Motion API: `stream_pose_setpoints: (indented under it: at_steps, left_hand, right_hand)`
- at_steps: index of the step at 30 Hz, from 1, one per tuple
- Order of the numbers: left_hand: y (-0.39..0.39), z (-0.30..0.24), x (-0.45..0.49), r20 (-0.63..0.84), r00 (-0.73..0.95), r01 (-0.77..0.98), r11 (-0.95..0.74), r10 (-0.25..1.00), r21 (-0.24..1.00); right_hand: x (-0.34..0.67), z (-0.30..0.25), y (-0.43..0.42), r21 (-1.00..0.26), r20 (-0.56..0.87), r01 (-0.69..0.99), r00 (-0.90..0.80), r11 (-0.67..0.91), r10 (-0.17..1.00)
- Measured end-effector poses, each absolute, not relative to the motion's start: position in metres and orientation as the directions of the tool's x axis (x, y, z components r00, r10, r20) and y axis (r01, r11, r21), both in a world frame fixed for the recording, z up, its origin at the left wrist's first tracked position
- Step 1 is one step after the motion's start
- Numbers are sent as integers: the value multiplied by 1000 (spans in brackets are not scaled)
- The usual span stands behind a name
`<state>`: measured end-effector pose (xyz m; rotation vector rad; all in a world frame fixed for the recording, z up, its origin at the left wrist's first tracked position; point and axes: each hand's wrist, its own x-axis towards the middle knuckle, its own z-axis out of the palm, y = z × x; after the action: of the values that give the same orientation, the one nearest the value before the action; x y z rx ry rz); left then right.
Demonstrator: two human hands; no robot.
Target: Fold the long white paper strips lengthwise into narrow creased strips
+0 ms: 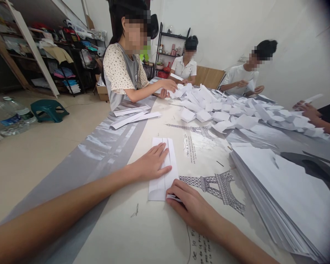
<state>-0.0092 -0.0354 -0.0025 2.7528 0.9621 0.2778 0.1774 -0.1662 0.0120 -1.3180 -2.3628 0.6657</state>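
Observation:
A folded white paper sheet [170, 156] lies lengthwise on the table in front of me. My left hand [151, 163] rests flat on its middle with the fingers stretched out, pressing it down. My right hand [188, 203] is at the sheet's near right corner, fingers curled and pinching the paper's edge. The table cover [209, 154] is printed with Eiffel towers and writing.
A thick stack of white sheets [286, 194] lies to my right. A heap of folded papers [236, 110] fills the table's far end, where three people sit folding. Another person's hand [308, 109] shows at right. Long folded strips [134, 116] lie at left. A green stool [48, 109] stands on the floor.

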Motion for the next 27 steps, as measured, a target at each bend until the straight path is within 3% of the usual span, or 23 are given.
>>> stream_pose_setpoints:
  at_steps: [16,27]
  left_hand:
    - [-36,-1,-9,101,765,598,-759,637,258]
    - [-37,-1,-8,89,762,600,-750,642,278]
  right_hand:
    - [182,13,-166,-520,86,681,-559,516,824]
    - [177,13,-167,-659,58,672,-403,338,913]
